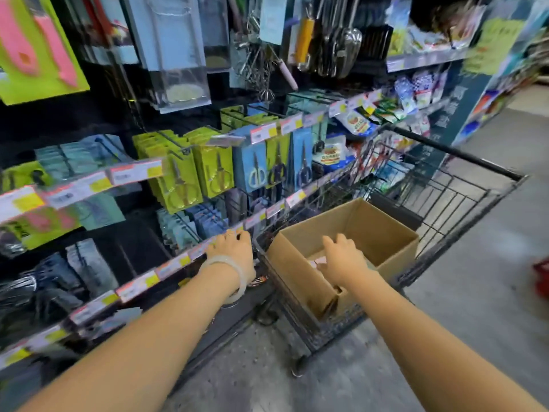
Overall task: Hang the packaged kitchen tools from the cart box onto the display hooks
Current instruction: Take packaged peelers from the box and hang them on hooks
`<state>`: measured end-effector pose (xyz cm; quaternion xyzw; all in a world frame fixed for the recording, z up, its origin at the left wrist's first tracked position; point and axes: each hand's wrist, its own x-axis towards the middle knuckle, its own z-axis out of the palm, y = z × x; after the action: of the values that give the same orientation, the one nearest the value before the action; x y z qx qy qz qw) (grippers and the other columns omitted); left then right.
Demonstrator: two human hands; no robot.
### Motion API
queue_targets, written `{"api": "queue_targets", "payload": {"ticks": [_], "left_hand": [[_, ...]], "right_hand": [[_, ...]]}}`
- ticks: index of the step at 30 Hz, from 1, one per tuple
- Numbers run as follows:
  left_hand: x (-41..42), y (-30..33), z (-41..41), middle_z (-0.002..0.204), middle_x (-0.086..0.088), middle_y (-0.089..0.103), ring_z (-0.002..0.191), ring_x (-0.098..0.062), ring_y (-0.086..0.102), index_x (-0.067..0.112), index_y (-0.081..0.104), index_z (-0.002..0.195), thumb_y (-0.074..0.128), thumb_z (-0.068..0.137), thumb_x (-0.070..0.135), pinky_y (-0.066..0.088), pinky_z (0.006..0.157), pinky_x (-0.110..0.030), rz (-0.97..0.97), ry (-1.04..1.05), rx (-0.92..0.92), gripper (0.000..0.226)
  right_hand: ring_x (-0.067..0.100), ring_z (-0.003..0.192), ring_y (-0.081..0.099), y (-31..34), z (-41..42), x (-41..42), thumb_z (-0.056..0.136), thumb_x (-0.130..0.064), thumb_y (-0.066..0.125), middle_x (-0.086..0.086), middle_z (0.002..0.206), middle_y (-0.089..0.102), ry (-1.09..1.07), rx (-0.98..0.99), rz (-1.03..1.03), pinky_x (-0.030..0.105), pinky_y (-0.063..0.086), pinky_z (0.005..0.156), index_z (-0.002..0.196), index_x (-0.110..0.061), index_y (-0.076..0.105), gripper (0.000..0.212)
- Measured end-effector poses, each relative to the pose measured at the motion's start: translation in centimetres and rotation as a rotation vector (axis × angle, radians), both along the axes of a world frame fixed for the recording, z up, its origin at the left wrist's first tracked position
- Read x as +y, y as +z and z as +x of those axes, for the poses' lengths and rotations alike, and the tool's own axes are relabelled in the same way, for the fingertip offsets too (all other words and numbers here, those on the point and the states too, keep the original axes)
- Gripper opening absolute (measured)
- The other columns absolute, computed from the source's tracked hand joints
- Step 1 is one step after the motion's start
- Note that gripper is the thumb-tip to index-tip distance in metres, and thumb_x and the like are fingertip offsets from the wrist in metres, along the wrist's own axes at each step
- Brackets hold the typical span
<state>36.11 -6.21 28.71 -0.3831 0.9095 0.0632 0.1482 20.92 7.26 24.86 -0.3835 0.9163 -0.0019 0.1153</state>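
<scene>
Two hands work near the cardboard box (350, 233): the right hand (344, 260) reaches inside it, grip unclear through blur; the left hand (234, 248), beside it, seems loosely curled, empty.

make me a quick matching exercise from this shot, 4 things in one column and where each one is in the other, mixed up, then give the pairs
Things
1. left hand
2. right hand
3. cardboard box
4. green scissor packs

Places
A. hanging on the display hooks
B. reaching down into the box
C. sitting inside the black wire cart
D. at the price-tag rail beside the cart

Pairs: 1-D, 2-B, 3-C, 4-A
</scene>
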Motion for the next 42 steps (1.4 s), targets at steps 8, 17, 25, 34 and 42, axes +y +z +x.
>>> {"api": "queue_targets", "payload": {"ticks": [8, 17, 25, 34, 42], "left_hand": [[0.5, -3.8, -7.9, 0.148, -0.014, 0.022, 0.135, -0.035, 0.025, 0.016, 0.019, 0.145, 0.059, 0.090, 0.030, 0.033, 0.106, -0.047, 0.046, -0.080, -0.055, 0.070], [-2.9, -8.6, -17.9, 0.149, -0.012, 0.022, 0.136, -0.034, 0.024, 0.015, 0.019, 0.146, 0.058, 0.090, 0.027, 0.031, 0.106, -0.047, 0.133, -0.130, -0.103, 0.069], [-4.6, -11.9, -24.3, 0.143, -0.013, 0.030, 0.132, -0.033, 0.030, 0.015, 0.032, 0.133, 0.056, 0.090, 0.028, 0.033, 0.103, -0.043, 0.167, -0.205, -0.129, 0.052], [-4.0, -16.8, -29.5, 0.143, -0.012, 0.030, 0.130, -0.031, 0.034, 0.017, 0.027, 0.142, 0.057, 0.090, 0.027, 0.035, 0.105, -0.042, 0.336, -0.111, -0.215, 0.061], [-2.6, -23.1, -33.6, 0.144, -0.006, 0.038, 0.131, -0.031, 0.037, 0.027, 0.037, 0.138, 0.055, 0.079, 0.032, 0.039, 0.103, -0.045, 0.505, 0.141, -0.223, 0.062]], "right_hand": [[0.035, 0.128, 0.035, -3.5, -6.5, 2.8, 0.091, -0.036, 0.057, 0.015, 0.138, 0.033, -0.169, -0.108, 0.030, 0.042, 0.036, 0.101, 0.138, -0.014, 0.029, 0.059], [0.033, 0.129, 0.034, -6.5, -15.4, 0.3, 0.091, -0.037, 0.056, 0.012, 0.140, 0.033, -0.287, -0.183, 0.136, 0.043, 0.034, 0.103, 0.142, -0.019, 0.027, 0.062], [0.032, 0.127, 0.036, -10.2, -20.8, -1.6, 0.091, -0.032, 0.055, 0.013, 0.137, 0.035, -0.308, -0.253, 0.197, 0.043, 0.036, 0.102, 0.141, -0.015, 0.029, 0.058], [0.035, 0.130, 0.037, -15.5, -26.8, -4.5, 0.094, -0.028, 0.049, 0.021, 0.141, 0.036, -0.127, -0.371, 0.325, 0.041, 0.036, 0.104, 0.137, -0.009, 0.034, 0.050], [0.027, 0.130, 0.040, -19.8, -33.7, -5.7, 0.096, -0.030, 0.046, 0.008, 0.138, 0.046, 0.111, -0.465, 0.376, 0.043, 0.034, 0.109, 0.133, -0.019, 0.041, 0.039]]}}
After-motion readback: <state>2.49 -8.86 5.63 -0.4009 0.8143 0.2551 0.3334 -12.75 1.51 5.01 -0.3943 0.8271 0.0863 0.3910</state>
